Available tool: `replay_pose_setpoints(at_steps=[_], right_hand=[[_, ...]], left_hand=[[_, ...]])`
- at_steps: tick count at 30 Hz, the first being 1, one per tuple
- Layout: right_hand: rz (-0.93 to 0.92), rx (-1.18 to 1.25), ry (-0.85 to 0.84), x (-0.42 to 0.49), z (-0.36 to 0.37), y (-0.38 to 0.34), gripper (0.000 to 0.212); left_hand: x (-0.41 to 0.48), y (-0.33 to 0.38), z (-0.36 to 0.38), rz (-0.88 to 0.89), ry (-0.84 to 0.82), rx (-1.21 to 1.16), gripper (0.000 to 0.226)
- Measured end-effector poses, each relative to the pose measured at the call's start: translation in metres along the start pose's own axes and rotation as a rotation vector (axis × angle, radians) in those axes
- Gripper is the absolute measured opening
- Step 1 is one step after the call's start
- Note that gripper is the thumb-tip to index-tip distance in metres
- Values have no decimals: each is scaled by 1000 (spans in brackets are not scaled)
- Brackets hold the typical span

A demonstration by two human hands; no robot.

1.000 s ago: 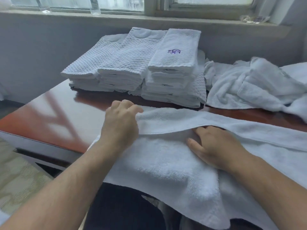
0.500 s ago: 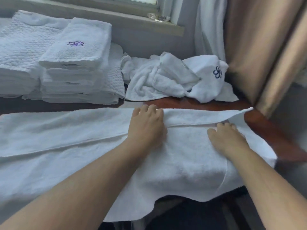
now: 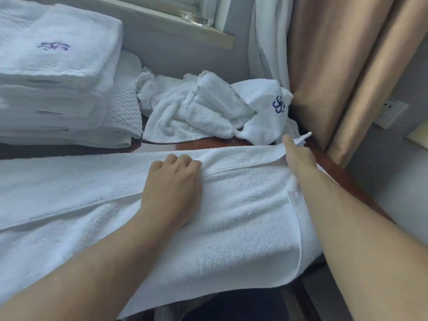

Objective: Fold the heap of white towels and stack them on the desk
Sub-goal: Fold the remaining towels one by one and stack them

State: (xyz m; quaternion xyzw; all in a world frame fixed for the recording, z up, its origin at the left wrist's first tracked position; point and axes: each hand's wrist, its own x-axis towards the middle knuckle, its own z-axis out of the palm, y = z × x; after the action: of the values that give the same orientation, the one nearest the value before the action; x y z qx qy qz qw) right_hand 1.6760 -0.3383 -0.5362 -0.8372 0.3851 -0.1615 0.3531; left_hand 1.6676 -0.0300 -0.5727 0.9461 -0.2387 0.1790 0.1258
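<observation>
Folding a long white towel on the worktop

The towel [image 3: 231, 216] lies spread across the worktop [image 3: 345, 181], its far edge folded over as a flap. The left hand [image 3: 172, 181] rests on the flap's hem with fingers curled; whether it grips, I cannot tell. The right hand [image 3: 298, 156] pinches the flap's right corner. Behind sit the unfolded heap [image 3: 196, 112] and the folded stack [image 3: 58, 89].

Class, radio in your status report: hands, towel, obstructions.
Left hand curled on fold of spread towel; right hand pinching its far corner. Unfolded heap behind, folded stack at left; nothing blocking.
</observation>
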Motion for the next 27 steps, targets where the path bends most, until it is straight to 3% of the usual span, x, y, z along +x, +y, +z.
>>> replay_pose_setpoints(at_steps=[4, 7, 12, 15, 21, 27], right_hand=[[-129, -102, 203, 7, 13, 8, 49], [-144, -11, 278, 9, 12, 17, 46], [-158, 129, 201, 8, 5, 20, 34], [-160, 147, 218, 13, 6, 21, 39], [-217, 100, 349, 13, 11, 20, 34], [-134, 488, 602, 0, -5, 17, 22]], left_hand=[[2, -4, 5, -56, 1, -44, 24], [4, -5, 3, -63, 1, -60, 21], [9, -3, 2, 0, -30, 74, 11], [9, -1, 2, 9, -36, 107, 13], [4, -4, -1, 99, 130, 96, 14], [1, -4, -7, 137, 324, -61, 5]])
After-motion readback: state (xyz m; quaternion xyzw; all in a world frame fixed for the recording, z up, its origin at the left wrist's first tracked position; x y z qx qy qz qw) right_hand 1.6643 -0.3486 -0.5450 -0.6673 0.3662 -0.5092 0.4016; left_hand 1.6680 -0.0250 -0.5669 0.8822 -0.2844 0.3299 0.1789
